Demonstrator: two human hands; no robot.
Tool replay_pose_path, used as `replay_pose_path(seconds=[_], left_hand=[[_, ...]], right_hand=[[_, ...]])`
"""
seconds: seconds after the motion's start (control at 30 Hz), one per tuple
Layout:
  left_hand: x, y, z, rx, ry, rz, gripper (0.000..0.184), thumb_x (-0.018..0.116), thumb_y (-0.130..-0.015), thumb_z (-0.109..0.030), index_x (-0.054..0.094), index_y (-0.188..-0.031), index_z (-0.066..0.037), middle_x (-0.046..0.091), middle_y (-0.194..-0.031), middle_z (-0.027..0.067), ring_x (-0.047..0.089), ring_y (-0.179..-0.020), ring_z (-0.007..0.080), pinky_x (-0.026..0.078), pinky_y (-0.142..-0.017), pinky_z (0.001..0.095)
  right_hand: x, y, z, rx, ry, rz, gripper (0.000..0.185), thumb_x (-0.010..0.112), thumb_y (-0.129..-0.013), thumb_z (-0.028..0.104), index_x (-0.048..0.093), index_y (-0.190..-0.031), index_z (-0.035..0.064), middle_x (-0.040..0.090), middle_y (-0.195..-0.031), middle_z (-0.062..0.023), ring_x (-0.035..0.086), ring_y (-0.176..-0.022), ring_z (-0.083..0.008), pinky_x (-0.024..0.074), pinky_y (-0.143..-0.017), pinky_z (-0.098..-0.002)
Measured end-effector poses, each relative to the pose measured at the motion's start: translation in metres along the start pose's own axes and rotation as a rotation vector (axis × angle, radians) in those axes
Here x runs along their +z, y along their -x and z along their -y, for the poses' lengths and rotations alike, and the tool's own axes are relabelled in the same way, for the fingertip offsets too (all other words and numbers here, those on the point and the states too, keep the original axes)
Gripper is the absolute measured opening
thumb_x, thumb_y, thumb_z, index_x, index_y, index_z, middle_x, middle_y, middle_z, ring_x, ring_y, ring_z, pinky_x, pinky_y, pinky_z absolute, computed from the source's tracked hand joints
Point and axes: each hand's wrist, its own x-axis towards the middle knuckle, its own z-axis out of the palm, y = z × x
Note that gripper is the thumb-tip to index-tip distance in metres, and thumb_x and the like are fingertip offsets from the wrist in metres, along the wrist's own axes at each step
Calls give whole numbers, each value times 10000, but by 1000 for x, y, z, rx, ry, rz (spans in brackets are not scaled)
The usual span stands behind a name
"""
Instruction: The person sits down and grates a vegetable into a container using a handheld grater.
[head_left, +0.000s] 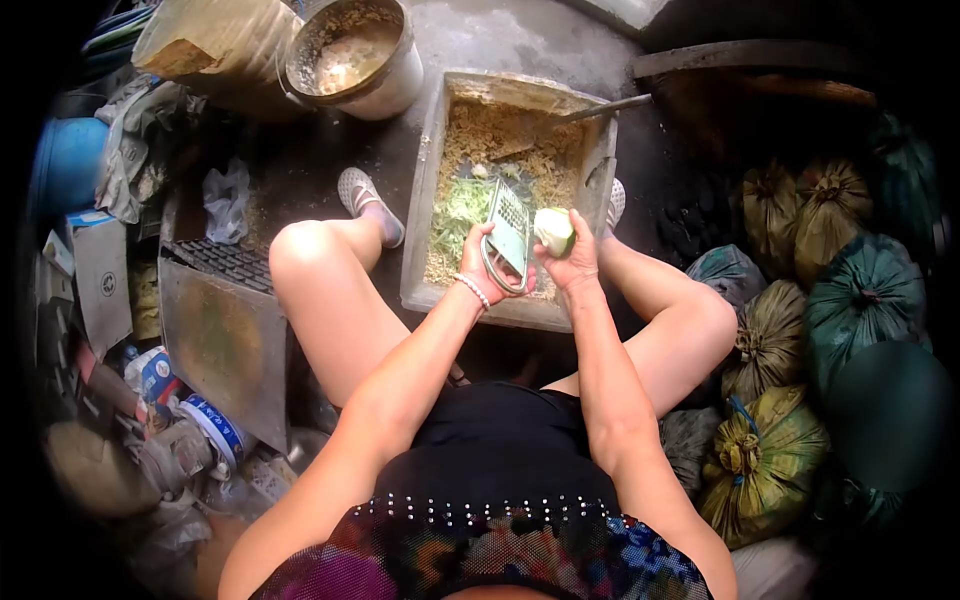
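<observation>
My left hand (484, 262) is closed around the handle end of a flat metal grater (511, 222), which tilts over a wooden box (424, 240). A pale, cut piece of vegetable with some green skin (551, 230) is gripped in my right hand (572, 256), just right of the grater and apart from its face. Below the grater, light green shreds (461, 212) lie in the box on a layer of yellowish-brown crumbly meal (490, 130). A stick-like handle (605, 108) rests across the box's right rim.
A bucket with mash inside (400, 85) stands beyond the box at the left. Tied plastic sacks (765, 450) are piled on the right. On the left are a board-sided crate (225, 340), a blue drum (70, 165) and loose packaging.
</observation>
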Motion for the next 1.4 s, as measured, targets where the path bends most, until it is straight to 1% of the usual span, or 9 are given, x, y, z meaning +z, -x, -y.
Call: replay_pose_path(seconds=[0.13, 0.2, 0.33, 0.5, 0.67, 0.87, 1.0, 1.27, 1.4], left_hand=[[6, -34, -10, 20, 199, 32, 725, 583, -683, -578, 501, -1258, -146, 499, -1216, 175, 516, -951, 376, 459, -752, 508], [4, -53, -15, 37, 219, 92, 727, 575, -684, -588, 499, -1267, -160, 504, -1217, 164, 515, -964, 365, 451, -750, 492], [5, -79, -27, 13, 281, 63, 717, 552, -701, -611, 506, -1261, -165, 517, -1201, 142, 513, -966, 351, 451, -754, 466], [-1, -89, -33, 93, 301, 110, 636, 495, -747, -619, 534, -1223, -198, 548, -1155, 64, 507, -976, 268, 434, -733, 432], [8, -83, -42, 66, 389, 26, 534, 444, -776, -606, 568, -1140, -236, 590, -1011, 47, 530, -813, 247, 386, -585, 357], [8, -89, -39, 50, 484, 77, 518, 503, -761, -596, 557, -1062, -178, 563, -932, 50, 515, -726, 272, 351, -511, 340], [-2, -88, -40, -16, 531, 96, 520, 505, -764, -599, 562, -1063, -177, 565, -920, 46, 525, -740, 266, 354, -512, 331], [17, -87, -40, -1, 517, -19, 482, 526, -751, -593, 558, -981, -171, 547, -828, 68, 508, -662, 240, 340, -499, 312], [19, -85, -43, 23, 456, -47, 503, 517, -752, -598, 538, -1034, -181, 550, -857, 47, 503, -651, 213, 330, -472, 295]], right_hand=[[5, -30, 7, -24, 75, -136, 261, 626, -841, 368, 611, -991, 154, 654, -930, -22, 605, -860, -191, 445, -611, -335], [0, -53, 7, -76, 300, -224, 341, 638, -825, 423, 637, -938, 102, 656, -780, -46, 612, -670, -169, 429, -461, -305], [7, -85, 4, -376, 816, -230, 399, 622, -832, 420, 673, -891, 29, 662, -776, -67, 611, -671, -176, 482, -571, -302], [12, -115, 0, -430, 1609, -412, 536, 626, -769, 441, 659, -920, -73, 657, -916, -289, 658, -896, -383, 500, -790, -430], [32, -108, -3, -531, 1906, -197, 426, 594, -783, 359, 596, -743, -66, 618, -776, -294, 621, -751, -445, 495, -699, -488], [22, -218, -10, -635, 2135, -407, 406, 573, -813, 327, 613, -820, -78, 629, -808, -300, 619, -753, -464, 501, -723, -509], [50, -161, 5, -213, 2092, -263, 447, 538, -831, 358, 607, -818, -84, 614, -862, -339, 625, -795, -473, 502, -757, -502], [24, -216, -6, -228, 2111, -540, 508, 482, -866, 402, 596, -843, -92, 626, -853, -335, 615, -827, -494, 485, -773, -515], [46, -152, 4, -184, 2069, -344, 508, 496, -863, 409, 577, -813, -89, 618, -841, -342, 615, -832, -491, 481, -769, -509]])
